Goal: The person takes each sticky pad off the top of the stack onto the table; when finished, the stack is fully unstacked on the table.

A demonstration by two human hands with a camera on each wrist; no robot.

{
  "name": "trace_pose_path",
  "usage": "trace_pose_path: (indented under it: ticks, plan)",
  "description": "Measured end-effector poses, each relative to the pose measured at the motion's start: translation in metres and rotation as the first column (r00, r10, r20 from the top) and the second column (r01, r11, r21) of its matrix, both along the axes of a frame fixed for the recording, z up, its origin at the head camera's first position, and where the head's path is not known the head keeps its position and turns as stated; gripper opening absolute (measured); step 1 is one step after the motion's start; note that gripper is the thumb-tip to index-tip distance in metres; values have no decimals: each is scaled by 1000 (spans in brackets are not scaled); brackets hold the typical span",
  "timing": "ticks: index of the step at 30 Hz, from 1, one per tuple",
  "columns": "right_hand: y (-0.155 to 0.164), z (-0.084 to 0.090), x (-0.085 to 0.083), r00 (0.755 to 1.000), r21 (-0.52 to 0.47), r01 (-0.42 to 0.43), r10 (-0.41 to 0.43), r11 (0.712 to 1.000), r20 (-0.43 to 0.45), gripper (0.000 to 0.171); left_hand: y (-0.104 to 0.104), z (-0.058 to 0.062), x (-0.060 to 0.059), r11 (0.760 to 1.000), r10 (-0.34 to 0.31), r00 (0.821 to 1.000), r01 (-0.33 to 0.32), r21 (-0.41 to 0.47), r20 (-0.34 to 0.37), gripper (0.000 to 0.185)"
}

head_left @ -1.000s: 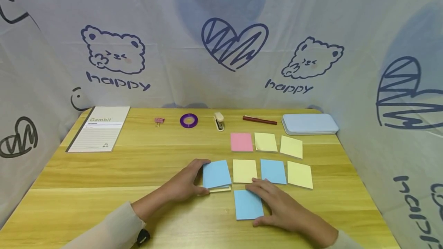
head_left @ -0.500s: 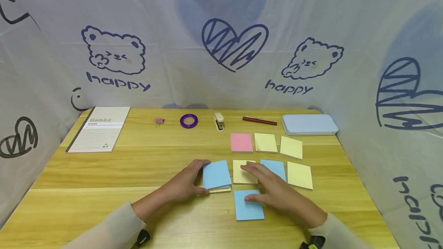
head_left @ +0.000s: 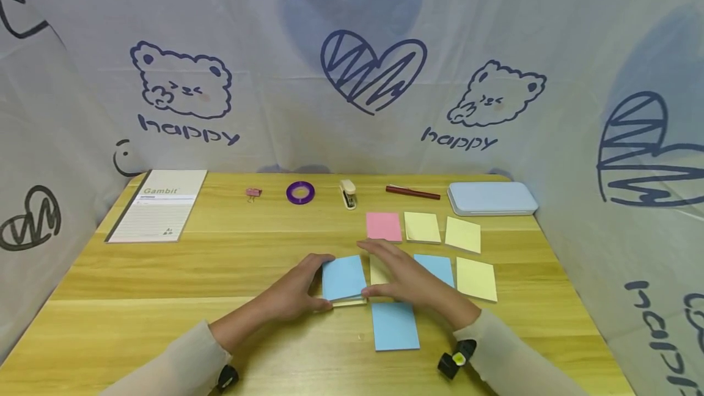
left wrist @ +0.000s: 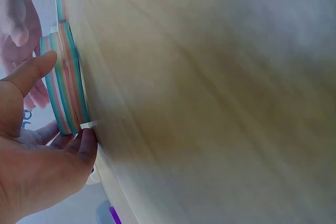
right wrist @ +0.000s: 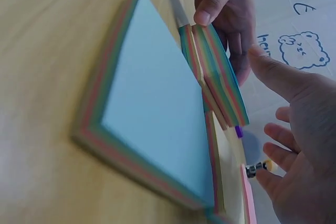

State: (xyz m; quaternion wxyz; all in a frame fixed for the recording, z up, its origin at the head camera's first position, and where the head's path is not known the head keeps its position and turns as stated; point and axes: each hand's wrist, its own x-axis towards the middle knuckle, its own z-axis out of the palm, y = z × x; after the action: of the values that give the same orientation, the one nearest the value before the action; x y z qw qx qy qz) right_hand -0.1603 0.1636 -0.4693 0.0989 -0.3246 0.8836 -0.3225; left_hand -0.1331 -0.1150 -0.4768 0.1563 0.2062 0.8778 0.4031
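Note:
A stack of sticky notes with a blue top (head_left: 343, 277) lies on the wooden table (head_left: 220, 274). My left hand (head_left: 316, 283) grips its left side, thumb at the near edge and fingers at the far edge. In the left wrist view the stack (left wrist: 65, 87) shows coloured layers between the thumb and fingers of that hand (left wrist: 37, 145). My right hand (head_left: 385, 271) hovers open over a yellow note (head_left: 378, 271), its thumb close to the stack's right corner. A second blue-topped pad (head_left: 395, 326) lies flat just in front, also seen in the right wrist view (right wrist: 157, 114).
Pink (head_left: 384, 226), yellow (head_left: 422, 227) and blue (head_left: 437, 269) notes lie in rows to the right. Along the back stand a notebook (head_left: 156, 209), binder clip (head_left: 253, 192), purple tape (head_left: 300, 192), stapler (head_left: 348, 193), red pen (head_left: 412, 192) and blue case (head_left: 491, 197). Printed cloth walls the table in.
My right hand left the front blue pad and moved up and left across the yellow note to the stack. My left hand kept its grip and did not move.

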Motion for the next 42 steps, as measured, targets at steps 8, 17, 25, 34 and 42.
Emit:
trace_pose_path:
  ticks: [8, 17, 25, 34, 42]
  plan:
    - [-19, 4, -10, 998, 24, -50, 49, 998, 50, 97, 0, -1, -2, 1000, -14, 1000, 14, 11, -1, 85]
    - [-28, 2, -14, 991, 90, -102, 94, 991, 90, 90, 0, 2, -1, 1000, -16, 1000, 16, 14, 8, 84]
    - [-30, 2, -15, 988, 114, -139, 129, 984, 86, 90, -1, 1, 0, 1000, -22, 1000, 21, 15, 6, 85]
    - [-26, 7, -11, 992, 149, -120, 115, 981, 45, 84, 0, 1, -1, 1000, -16, 1000, 16, 4, -3, 85]
    - [8, 15, 3, 999, 130, -50, 53, 990, -15, 85, 0, 0, 0, 1000, -3, 1000, 3, -18, -14, 82]
